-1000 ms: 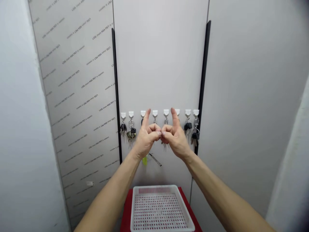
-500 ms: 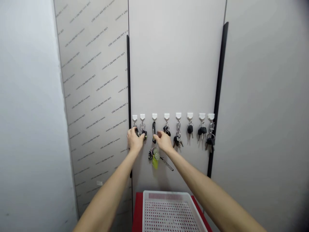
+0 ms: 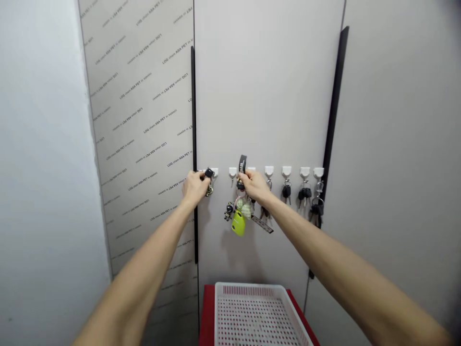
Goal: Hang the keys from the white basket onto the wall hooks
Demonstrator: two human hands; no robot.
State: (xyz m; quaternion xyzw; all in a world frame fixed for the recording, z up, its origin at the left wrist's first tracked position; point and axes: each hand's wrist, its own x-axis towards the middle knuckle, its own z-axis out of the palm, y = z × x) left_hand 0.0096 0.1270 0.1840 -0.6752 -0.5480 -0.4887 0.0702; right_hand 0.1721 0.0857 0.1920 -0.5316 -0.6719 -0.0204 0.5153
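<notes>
My right hand point(image 3: 255, 185) pinches the black strap of a keychain point(image 3: 238, 223). A bright green tag, a small dark figure and pale green charms dangle below it, and the strap stands clear of its white hook point(image 3: 233, 172). Further left, my left hand point(image 3: 195, 186) is closed around a bunch of keys point(image 3: 209, 174) with a black key head and brassy pieces, just under the two leftmost hooks. Whether this bunch is still on a hook is hidden by the fingers.
More key bunches point(image 3: 305, 193) hang from a row of white hooks point(image 3: 286, 171) on the pale panel, to the right. Black vertical strips point(image 3: 333, 105) edge the panel. Below stands a white perforated basket point(image 3: 252, 290) on a red surface point(image 3: 206, 312).
My hands parted from fingertips touching and reached to the hooks on the left. The right hand lifted the strap keychain off its hook; the left closed on a key bunch and raised it.
</notes>
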